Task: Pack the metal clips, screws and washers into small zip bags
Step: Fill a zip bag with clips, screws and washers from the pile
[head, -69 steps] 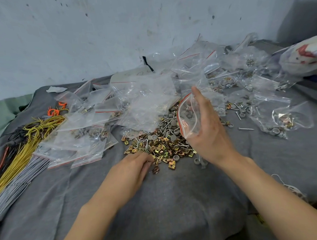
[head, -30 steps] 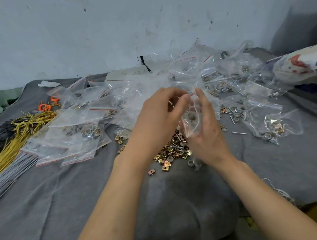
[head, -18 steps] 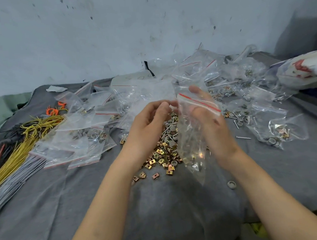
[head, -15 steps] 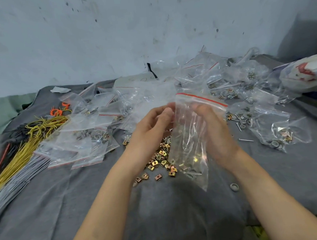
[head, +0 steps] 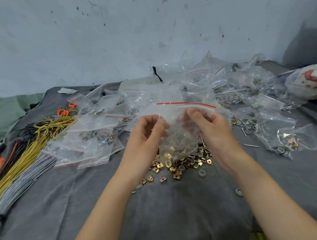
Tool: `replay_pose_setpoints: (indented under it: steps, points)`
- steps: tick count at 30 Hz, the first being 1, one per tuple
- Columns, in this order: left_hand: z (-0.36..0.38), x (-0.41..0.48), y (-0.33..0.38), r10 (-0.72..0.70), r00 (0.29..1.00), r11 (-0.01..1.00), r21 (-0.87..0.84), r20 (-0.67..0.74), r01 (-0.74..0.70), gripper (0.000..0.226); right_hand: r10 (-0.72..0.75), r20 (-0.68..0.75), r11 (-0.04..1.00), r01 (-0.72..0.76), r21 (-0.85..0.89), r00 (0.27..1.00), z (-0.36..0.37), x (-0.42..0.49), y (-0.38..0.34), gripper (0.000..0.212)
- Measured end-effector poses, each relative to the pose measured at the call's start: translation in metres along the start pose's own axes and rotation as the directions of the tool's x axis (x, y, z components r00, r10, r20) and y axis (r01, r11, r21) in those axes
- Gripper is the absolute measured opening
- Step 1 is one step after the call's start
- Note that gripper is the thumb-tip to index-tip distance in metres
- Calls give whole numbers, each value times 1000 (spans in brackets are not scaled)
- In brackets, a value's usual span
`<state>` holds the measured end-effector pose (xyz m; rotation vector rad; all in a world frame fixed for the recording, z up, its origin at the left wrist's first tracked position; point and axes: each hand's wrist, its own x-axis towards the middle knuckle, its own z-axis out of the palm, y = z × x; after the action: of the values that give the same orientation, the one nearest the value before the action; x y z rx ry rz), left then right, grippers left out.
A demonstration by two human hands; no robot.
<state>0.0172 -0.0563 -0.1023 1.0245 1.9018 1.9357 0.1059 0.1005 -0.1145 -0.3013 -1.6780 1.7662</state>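
A clear zip bag (head: 179, 137) with a red strip along its top hangs upright in front of me, with clips and other small parts in its bottom. My left hand (head: 147, 133) pinches its left side below the zip. At the right side my right hand (head: 210, 127) grips it below the zip. Under the bag, on the grey cloth (head: 169, 212), lies a loose pile of gold metal clips, screws and grey washers (head: 182, 164).
Filled zip bags (head: 85, 143) lie stacked at the left and more bags (head: 284, 134) spread at the right and back. Bundles of yellow, grey and orange ties (head: 26, 155) lie at the far left. A stray washer (head: 239, 192) and a nail (head: 251, 145) lie on the cloth. A wall stands behind.
My left hand came up from the pile to the bag. The bag turned from sideways in my right hand to hanging upright between both hands, zip strip level on top.
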Motion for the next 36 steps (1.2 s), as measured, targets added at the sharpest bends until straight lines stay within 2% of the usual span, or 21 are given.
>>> replay_pose_setpoints:
  steps: [4, 8, 14, 30, 36]
  points:
    - [1, 3, 5, -9, 996, 994, -106, -89, 0, 16, 3, 35, 1000, -4, 30, 999, 2, -2, 1, 24]
    - [2, 5, 6, -40, 994, 986, -164, -98, 24, 16, 46, 41, 996, -48, 69, 998, 3, -4, 1, 25]
    - [1, 6, 5, -41, 992, 988, -151, -117, 23, 15, 94, 43, 992, -97, 85, 995, 8, -8, 1, 23]
    - [3, 3, 2, -32, 984, 996, -87, -175, 17, 18, 96, 5, 989, -96, 110, 995, 11, -14, 0, 33]
    - [7, 1, 5, -28, 989, 997, -79, -142, 17, 16, 91, -11, 989, -89, 119, 996, 9, -15, 2, 34]
